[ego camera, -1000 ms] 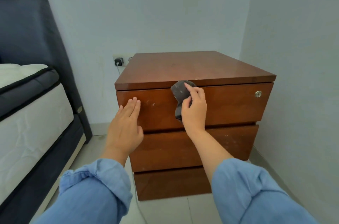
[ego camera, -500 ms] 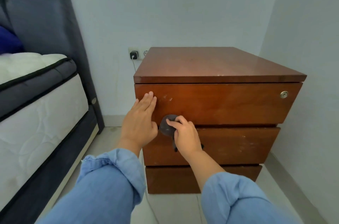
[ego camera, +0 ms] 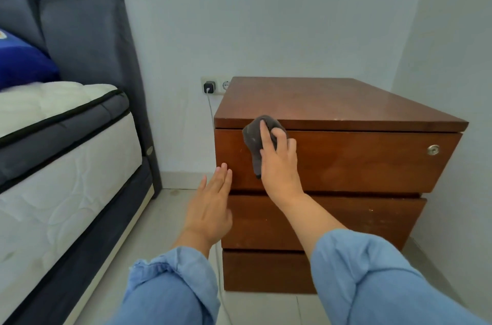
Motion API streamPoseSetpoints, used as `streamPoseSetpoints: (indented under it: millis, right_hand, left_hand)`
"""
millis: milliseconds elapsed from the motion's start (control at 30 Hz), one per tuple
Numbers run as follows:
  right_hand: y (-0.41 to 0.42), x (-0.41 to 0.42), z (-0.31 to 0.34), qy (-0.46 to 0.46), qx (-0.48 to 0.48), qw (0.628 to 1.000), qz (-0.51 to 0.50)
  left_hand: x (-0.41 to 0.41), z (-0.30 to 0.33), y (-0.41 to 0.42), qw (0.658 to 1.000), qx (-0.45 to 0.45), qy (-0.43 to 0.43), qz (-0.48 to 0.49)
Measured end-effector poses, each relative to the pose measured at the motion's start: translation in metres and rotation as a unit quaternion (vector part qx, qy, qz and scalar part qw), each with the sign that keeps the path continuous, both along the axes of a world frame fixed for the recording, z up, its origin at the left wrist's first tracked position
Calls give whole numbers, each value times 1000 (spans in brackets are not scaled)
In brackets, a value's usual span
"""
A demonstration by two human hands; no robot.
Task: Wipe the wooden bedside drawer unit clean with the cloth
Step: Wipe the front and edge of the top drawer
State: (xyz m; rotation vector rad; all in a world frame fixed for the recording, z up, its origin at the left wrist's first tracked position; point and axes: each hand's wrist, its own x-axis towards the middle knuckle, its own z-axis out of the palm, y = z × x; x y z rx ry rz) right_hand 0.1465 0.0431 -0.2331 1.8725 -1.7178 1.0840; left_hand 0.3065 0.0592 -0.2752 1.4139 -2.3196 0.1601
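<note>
Pale walls and a tiled floor frame the wooden drawer unit (ego camera: 346,165), beside the bed (ego camera: 61,154). A soft, limp grey cloth (ego camera: 253,138), best bunched under flat fingers, is pressed against the top drawer's upper left edge by the right hand (ego camera: 279,162). The left hand (ego camera: 210,207) is held open and empty near the unit's left front corner.

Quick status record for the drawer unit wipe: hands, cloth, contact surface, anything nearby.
right hand: presses grey cloth flat against top drawer front, near its upper left
left hand: open, fingertips at drawer unit's left front edge
keyhole lock: top drawer, right end
nearby: bed left; charger plugged into wall socket
</note>
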Motion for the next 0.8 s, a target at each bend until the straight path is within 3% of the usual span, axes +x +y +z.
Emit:
streamPoseSetpoints:
  millis: [200,333,400,500,600,700,800]
  right_hand:
    - [-10,1,-54,109,-10,994,20]
    - [-1,1,-80,135,88,986,42]
    - [9,2,-82,184,176,964,80]
    - [19,1,-81,165,249,950,88]
    - [22,7,-56,124,123,980,99]
    - [9,13,-19,131,-40,982,126]
    - [-10,22,13,168,-58,978,111]
  left_hand:
    - [8,-19,-17,997,-45,-63,-3]
    - [14,-29,-15,994,-41,-98,7]
    - [18,-35,-11,995,-19,-100,18]
    - [21,-35,-2,998,9,-59,19]
    - [21,-29,-1,997,49,43,32]
    - [18,-25,-2,985,99,134,53]
    - [8,-23,-2,977,115,172,48]
